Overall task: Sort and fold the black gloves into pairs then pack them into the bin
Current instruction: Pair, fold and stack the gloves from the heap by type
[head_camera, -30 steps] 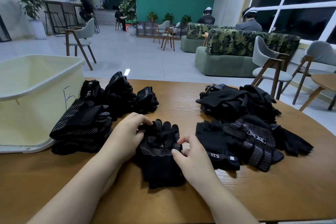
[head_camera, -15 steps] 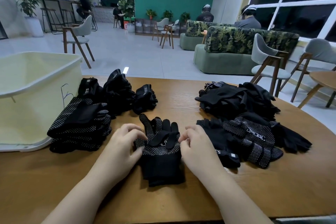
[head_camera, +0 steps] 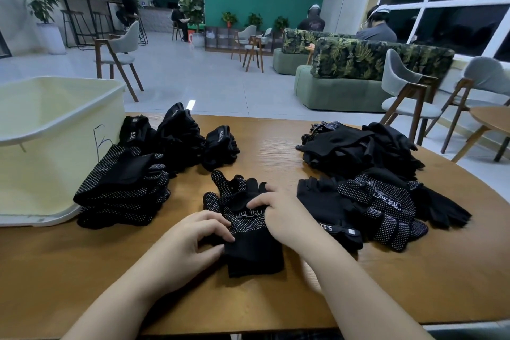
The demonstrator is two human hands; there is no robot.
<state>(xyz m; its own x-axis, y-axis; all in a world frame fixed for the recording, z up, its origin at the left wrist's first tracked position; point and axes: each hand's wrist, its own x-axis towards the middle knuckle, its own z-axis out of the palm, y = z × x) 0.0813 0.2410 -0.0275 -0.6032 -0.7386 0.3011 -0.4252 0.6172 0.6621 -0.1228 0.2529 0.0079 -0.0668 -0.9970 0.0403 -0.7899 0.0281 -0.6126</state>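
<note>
Nearest, the left hand (head_camera: 190,240) curls its fingers onto the cuff edge of a dotted black glove pair (head_camera: 242,218) lying flat on the wooden table (head_camera: 276,143) between both hands, while the right hand (head_camera: 284,215) presses bent fingers on the palm area, pinching the cloth near the printed label. Just right of the right hand lies a loose heap of gloves (head_camera: 369,201), and left of the left hand sits a stack of dotted gloves (head_camera: 124,185). Beyond that stack, further left, stands the pale bin (head_camera: 55,130) with folded bundles (head_camera: 179,138) beside it, and another dark glove heap (head_camera: 358,146) lies beyond the right hand.
</note>
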